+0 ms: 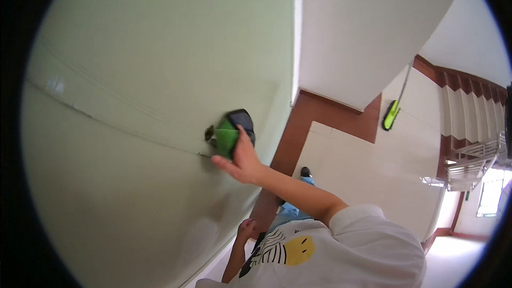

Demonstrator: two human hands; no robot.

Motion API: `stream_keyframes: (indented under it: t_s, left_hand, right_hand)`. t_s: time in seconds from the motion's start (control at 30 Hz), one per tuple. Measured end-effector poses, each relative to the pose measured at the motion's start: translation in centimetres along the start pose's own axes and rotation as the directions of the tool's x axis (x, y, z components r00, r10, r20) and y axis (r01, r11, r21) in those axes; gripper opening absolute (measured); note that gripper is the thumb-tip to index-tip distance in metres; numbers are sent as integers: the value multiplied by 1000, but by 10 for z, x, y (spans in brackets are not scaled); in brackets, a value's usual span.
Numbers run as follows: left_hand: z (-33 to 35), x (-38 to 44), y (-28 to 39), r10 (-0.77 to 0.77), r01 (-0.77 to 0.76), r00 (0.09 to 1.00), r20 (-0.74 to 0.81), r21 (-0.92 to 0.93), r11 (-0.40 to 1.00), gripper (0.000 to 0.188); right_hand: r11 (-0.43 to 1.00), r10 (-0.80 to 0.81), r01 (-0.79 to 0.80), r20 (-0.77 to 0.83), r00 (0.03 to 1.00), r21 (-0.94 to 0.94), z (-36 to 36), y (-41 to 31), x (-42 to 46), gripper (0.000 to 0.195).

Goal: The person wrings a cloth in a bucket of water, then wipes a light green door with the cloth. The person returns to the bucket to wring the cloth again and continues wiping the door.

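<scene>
My right hand [246, 162] reaches up and forward, its fingers around a green-and-black cloth or pad [228, 138] at a pale green, glossy upright surface [132, 88]. The thumb is spread apart on the near side, and the other fingers are partly hidden. Just left of the pad is a small dark, rounded fitting [209, 133]; its exact kind is unclear. A thin dark line runs across the green surface towards my hand. Low beside my body, my left hand [246, 229] is partly curled near the surface, with nothing plainly visible in it.
A lime-green broom or duster head [391, 115] on a long handle rests on the light tiled floor [348, 160] with brown borders. Stairs [472, 108] stand at the far right, near a metal rack or railing [472, 164]. A white wall [360, 32] adjoins the green surface.
</scene>
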State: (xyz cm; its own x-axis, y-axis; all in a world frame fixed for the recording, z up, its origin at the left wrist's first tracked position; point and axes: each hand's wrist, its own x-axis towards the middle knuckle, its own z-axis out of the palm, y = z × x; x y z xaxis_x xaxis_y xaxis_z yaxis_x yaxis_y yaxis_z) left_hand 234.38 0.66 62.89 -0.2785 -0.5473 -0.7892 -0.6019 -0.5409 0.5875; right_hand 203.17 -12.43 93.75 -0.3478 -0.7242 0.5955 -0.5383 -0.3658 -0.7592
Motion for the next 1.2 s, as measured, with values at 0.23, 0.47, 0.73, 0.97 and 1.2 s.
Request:
stream_keyframes:
  t_s: [0.23,0.47,0.73,0.97,1.2]
  left_hand:
    - [-5,42,6,49,-51,998,35,60,997,31]
    - [34,87,36,-80,67,991,108,126,990,31]
    - [35,84,86,-27,-3,989,148,198,980,32]
    - [30,67,89,-15,-3,995,103,176,984,33]
    - [21,32,79,-26,21,999,48,104,994,34]
  right_hand:
    - [832,231,-294,189,954,470,-8,18,12,11]
    - [962,94,-137,186,978,236,6,41,-2,24]
    - [959,196,-250,325,925,133,2,69,-45,69]
    - [996,56,-49,99,994,-73,-1,-6,14,54]
    - [952,199,-231,164,966,202,16,87,-68,38]
